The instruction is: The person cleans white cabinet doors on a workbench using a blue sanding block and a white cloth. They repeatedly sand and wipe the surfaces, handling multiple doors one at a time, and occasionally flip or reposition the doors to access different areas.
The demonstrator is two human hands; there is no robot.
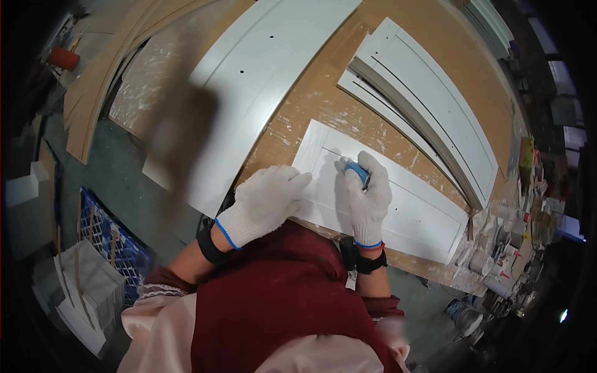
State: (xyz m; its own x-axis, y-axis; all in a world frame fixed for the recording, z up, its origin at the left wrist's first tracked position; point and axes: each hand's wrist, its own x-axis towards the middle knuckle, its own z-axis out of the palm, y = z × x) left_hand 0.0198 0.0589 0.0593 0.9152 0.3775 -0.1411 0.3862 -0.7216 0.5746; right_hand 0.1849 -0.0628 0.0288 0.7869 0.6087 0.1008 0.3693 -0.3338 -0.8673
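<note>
A white panelled cabinet door [410,211] lies flat on the brown workbench [323,99] in front of me. My left hand [264,202], in a white knit glove, rests flat on the door's near-left corner, fingers together. My right hand [368,193], also gloved, is closed around a small blue tool [358,173] and presses it against the door's recessed panel near its left end. Both wrists wear black bands.
A long white board [261,68] with small holes lies across the bench to the left. Another white panelled door [429,93] lies at the back right. Several white tubes and cans [497,255] crowd the bench's right end. A blue crate [112,236] and stacked white pieces [87,292] sit on the floor at left.
</note>
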